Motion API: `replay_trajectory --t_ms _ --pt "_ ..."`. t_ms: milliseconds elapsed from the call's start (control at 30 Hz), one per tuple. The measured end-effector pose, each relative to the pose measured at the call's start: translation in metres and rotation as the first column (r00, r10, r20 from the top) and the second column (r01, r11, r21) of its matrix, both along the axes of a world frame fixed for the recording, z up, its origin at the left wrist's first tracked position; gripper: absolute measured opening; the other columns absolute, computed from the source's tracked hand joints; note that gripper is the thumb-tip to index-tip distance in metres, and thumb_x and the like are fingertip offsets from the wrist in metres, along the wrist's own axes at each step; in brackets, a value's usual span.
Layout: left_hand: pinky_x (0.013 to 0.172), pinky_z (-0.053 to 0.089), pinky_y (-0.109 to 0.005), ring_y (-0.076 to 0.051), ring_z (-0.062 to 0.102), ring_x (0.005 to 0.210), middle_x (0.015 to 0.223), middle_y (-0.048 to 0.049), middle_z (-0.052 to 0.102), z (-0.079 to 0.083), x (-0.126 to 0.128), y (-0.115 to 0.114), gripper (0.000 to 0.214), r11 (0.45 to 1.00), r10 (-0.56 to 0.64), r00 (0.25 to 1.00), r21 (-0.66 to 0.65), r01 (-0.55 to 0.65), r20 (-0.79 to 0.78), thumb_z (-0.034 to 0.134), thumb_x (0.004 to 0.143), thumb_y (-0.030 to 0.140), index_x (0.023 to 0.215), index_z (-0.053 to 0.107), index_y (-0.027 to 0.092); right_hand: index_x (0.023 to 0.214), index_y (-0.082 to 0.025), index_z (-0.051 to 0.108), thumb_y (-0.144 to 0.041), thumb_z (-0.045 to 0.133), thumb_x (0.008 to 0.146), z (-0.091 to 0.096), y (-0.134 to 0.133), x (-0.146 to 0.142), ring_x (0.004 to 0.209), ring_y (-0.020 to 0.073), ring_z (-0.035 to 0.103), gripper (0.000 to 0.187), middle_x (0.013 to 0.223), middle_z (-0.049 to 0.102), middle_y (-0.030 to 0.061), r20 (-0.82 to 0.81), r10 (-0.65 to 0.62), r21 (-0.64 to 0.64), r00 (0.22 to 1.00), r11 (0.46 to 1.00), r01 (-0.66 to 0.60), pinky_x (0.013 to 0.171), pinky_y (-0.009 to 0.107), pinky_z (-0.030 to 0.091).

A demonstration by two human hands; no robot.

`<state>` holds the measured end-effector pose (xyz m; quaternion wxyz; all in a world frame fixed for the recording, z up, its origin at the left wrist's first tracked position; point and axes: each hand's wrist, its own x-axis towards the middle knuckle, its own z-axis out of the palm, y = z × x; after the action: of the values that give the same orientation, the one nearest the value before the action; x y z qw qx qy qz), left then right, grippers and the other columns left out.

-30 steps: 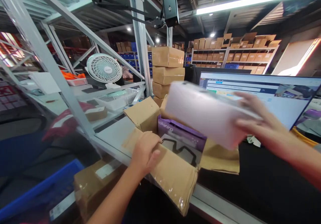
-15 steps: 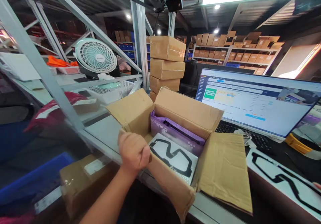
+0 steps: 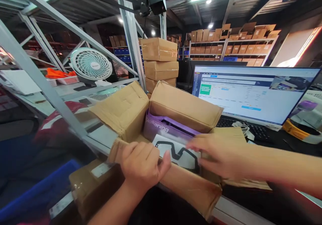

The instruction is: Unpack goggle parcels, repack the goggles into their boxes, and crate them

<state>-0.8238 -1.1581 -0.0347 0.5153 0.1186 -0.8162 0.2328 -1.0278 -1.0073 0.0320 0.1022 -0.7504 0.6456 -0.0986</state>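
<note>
An open cardboard box [image 3: 181, 105] stands tilted at the bench edge with its flaps spread. Inside lie a purple package [image 3: 157, 127] lettered "akening" and a white printed box [image 3: 164, 141] with a black angular outline on it. My left hand [image 3: 142, 164] is closed over the near wall of the cardboard box, thumb towards the inside. Over the right part of the white printed box reaches my right hand [image 3: 213, 154], slightly blurred, its fingers stretched out and apart. Whether those fingertips touch the white box I cannot tell.
A monitor [image 3: 233, 94] and keyboard [image 3: 259, 132] stand at right, near a yellow-and-white tape roll [image 3: 299, 131]. Behind are stacked cartons [image 3: 161, 70]; a metal rack post [image 3: 129, 33] and fan [image 3: 92, 63] are at left. Below left sit a taped carton [image 3: 100, 184] and blue bin [image 3: 40, 191].
My right hand has come in from the right edge to over the white printed box. My left hand stays on the near wall, now further along it. The view has shifted slightly.
</note>
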Motion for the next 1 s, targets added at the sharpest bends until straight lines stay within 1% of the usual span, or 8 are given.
replay_trajectory --t_ms 100,167,233,433,600,700,833,1000 --pt "0.061 0.032 -0.038 -0.017 0.039 0.053 0.050 0.0021 0.043 -0.001 0.006 0.011 0.037 1.000 0.029 0.999 0.010 -0.030 0.032 0.060 0.088 0.031 0.057 0.041 0.023 0.145 -0.007 0.046 -0.029 0.076 0.073 -0.023 -0.058 0.017 0.116 0.0370 0.060 0.081 0.131 0.058 0.0237 -0.086 0.037 0.244 0.996 0.970 -0.015 0.096 0.046 0.052" --pt "0.061 0.032 -0.037 -0.017 0.040 0.052 0.050 0.0021 0.044 -0.002 0.012 0.017 0.037 0.999 0.043 0.998 0.025 -0.045 0.049 0.060 0.088 0.032 0.058 0.042 0.023 0.157 -0.004 0.025 -0.037 0.084 0.065 -0.038 -0.077 0.026 0.124 0.0446 0.053 0.114 0.139 0.048 0.0300 -0.179 0.015 0.313 0.984 0.949 0.043 0.099 0.052 0.049" --pt "0.061 0.033 -0.037 -0.016 0.040 0.051 0.049 0.0026 0.044 -0.003 0.018 0.022 0.036 0.998 0.043 0.998 0.040 -0.045 0.056 0.061 0.088 0.030 0.058 0.042 0.023 0.161 -0.006 0.009 -0.040 0.086 0.061 -0.048 -0.082 0.033 0.129 0.0475 0.047 0.131 0.145 0.041 0.0311 -0.263 0.004 0.326 0.965 0.942 0.084 0.103 0.056 0.045" --pt "0.063 0.034 -0.037 -0.017 0.043 0.053 0.050 0.0017 0.048 -0.008 0.028 0.021 0.034 0.997 0.031 0.998 0.070 -0.035 0.058 0.058 0.090 0.030 0.060 0.043 0.023 0.161 -0.008 0.007 -0.047 0.077 0.066 -0.060 -0.078 0.044 0.120 0.0437 0.054 0.124 0.141 0.047 0.0290 -0.280 -0.015 0.163 0.960 0.985 0.062 0.101 0.056 0.045" --pt "0.061 0.032 -0.037 -0.017 0.039 0.052 0.049 0.0022 0.042 -0.012 0.029 0.017 0.036 0.996 0.059 0.997 0.069 -0.063 0.058 0.058 0.091 0.031 0.059 0.041 0.023 0.161 -0.016 0.013 -0.044 0.083 0.056 -0.063 -0.087 0.044 0.108 0.0410 0.063 0.129 0.132 0.056 0.0234 -0.206 -0.025 0.175 0.978 0.983 0.062 0.088 0.049 0.052" --pt "0.063 0.033 -0.038 -0.018 0.040 0.053 0.051 0.0010 0.043 -0.016 0.030 0.014 0.036 0.991 0.095 0.993 0.091 -0.102 0.073 0.053 0.093 0.032 0.060 0.042 0.023 0.158 -0.017 0.023 -0.047 0.084 0.055 -0.045 -0.083 0.042 0.096 0.0360 0.066 0.123 0.115 0.065 0.0173 -0.092 -0.033 0.029 0.995 0.999 0.036 0.078 0.042 0.054" --pt "0.063 0.033 -0.038 -0.018 0.040 0.053 0.050 0.0012 0.042 -0.022 0.032 0.006 0.038 0.982 0.143 0.988 0.115 -0.149 0.063 0.053 0.094 0.028 0.057 0.041 0.023 0.155 -0.024 0.028 -0.046 0.083 0.058 0.008 -0.065 0.028 0.085 0.0273 0.067 0.114 0.113 0.068 0.0109 0.150 -0.145 -0.187 0.978 0.967 0.172 0.075 0.038 0.055" --pt "0.063 0.033 -0.037 -0.017 0.040 0.051 0.050 0.0021 0.042 -0.029 0.037 0.001 0.039 0.976 0.166 0.986 0.141 -0.168 0.024 0.051 0.095 0.027 0.058 0.039 0.023 0.151 -0.026 0.035 -0.054 0.076 0.066 0.078 -0.030 -0.029 0.100 0.0308 0.068 0.098 0.129 0.063 0.0128 0.548 -0.250 -0.334 0.798 0.810 0.483 0.079 0.043 0.057"
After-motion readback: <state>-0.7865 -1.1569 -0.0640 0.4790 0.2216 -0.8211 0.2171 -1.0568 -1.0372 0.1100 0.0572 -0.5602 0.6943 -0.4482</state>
